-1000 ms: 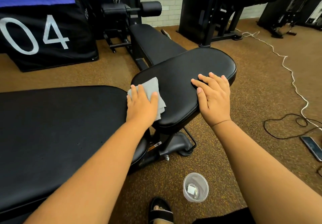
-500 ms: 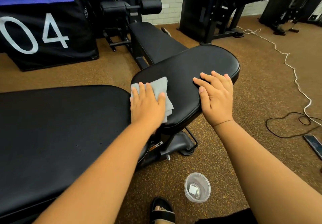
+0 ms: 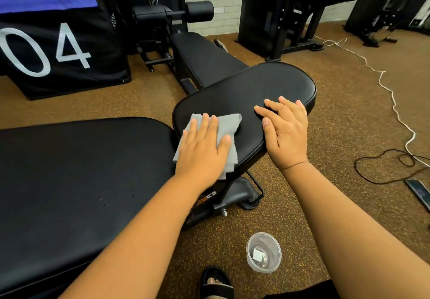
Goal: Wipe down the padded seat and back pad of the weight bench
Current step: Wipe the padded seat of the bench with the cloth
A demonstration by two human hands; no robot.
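Nearest the seat pad's foot, a black sandal (image 3: 217, 282) with toes showing was cut off by the lower edge, and what the dark patch beside it belonged to could not be told. On the floor in front of the seat pad stood a clear plastic cup (image 3: 264, 255); a small pale square lay in its bottom, too blurred to identify.

The back pad (image 3: 76, 182) ran out of view to the left of the seat pad, so its full length was hidden. The bench's base (image 3: 242, 195) showed only partly beneath the seat pad, behind the left forearm.

On the seat pad (image 3: 256, 84), the left hand (image 3: 202, 147) lay flat with fingers straight and slightly spread, pressing a grey cloth (image 3: 229, 125) onto the pad's near-left corner. The cloth stuck out beyond the fingertips and past the thumb side; its middle was covered by the palm. The right hand (image 3: 286, 131) rested flat on the pad's right part, fingers straight and close together, thumb out, apart from the cloth.

Right of the seat pad, a phone (image 3: 418, 192) was cut by the frame edge, near a black cable (image 3: 377, 177) and a white cord (image 3: 393, 103). Beyond the seat pad stood another black bench (image 3: 204, 58) and a black box (image 3: 69, 49) marked "04".
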